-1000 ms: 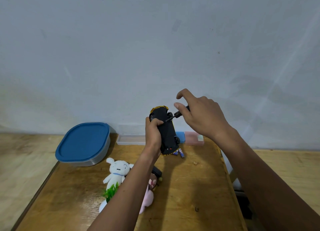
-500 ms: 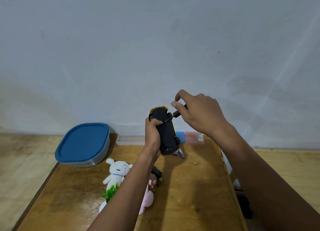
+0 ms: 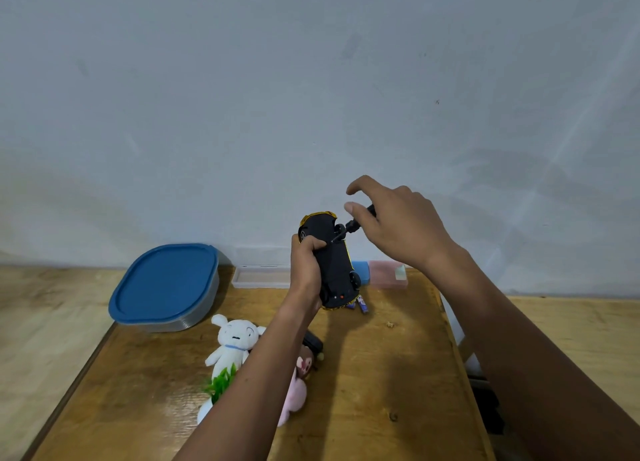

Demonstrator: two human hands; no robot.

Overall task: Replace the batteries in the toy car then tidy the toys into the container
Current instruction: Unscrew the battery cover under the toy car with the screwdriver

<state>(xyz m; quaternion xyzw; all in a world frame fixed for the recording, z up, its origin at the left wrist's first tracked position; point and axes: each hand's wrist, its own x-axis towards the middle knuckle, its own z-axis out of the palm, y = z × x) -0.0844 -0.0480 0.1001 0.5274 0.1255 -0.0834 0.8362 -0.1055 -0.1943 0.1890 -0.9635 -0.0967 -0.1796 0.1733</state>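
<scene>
My left hand (image 3: 306, 265) grips a black and yellow toy car (image 3: 333, 263), held upside down above the table with its black underside facing me. My right hand (image 3: 398, 225) holds a small black screwdriver (image 3: 349, 225) whose tip touches the car's underside near the upper wheels. The index finger is lifted off the handle. Small batteries (image 3: 362, 303) lie on the table just below the car. A grey container with a blue lid (image 3: 166, 284) stands at the table's back left, lid on.
A white plush dog (image 3: 232, 344), a green plastic plant (image 3: 221, 382) and a pink plush (image 3: 296, 396) lie under my left forearm. A clear tray (image 3: 258, 276) and a pink and blue box (image 3: 386, 273) stand along the wall. The wooden table (image 3: 381, 374) ends at the right.
My right hand has shifted slightly on the screwdriver and its index finger has lifted higher. The car and my left hand have stayed in place.
</scene>
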